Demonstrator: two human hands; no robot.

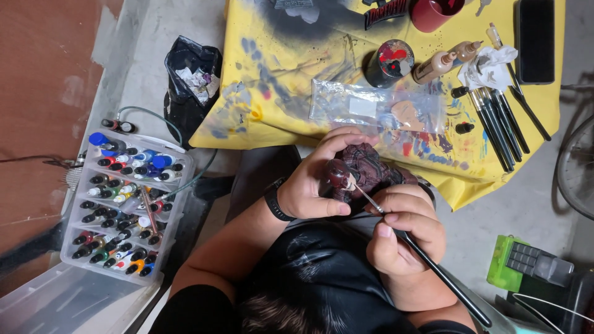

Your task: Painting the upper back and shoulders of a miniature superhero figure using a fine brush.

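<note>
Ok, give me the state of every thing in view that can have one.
Left hand: gripping the dark red figure.
Right hand: holding the thin brush, tip on the figure.
Paint jar: lid on.
Red cup: upright, open.
Paint bottle box: open, full.

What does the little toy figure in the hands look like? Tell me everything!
The figure is small, dark red and maroon, with a round head and a bumpy, textured body. The left hand wraps around it, holding it just off the yellow table's edge. The right hand holds a thin black paintbrush with its tip at the figure's head.
</note>
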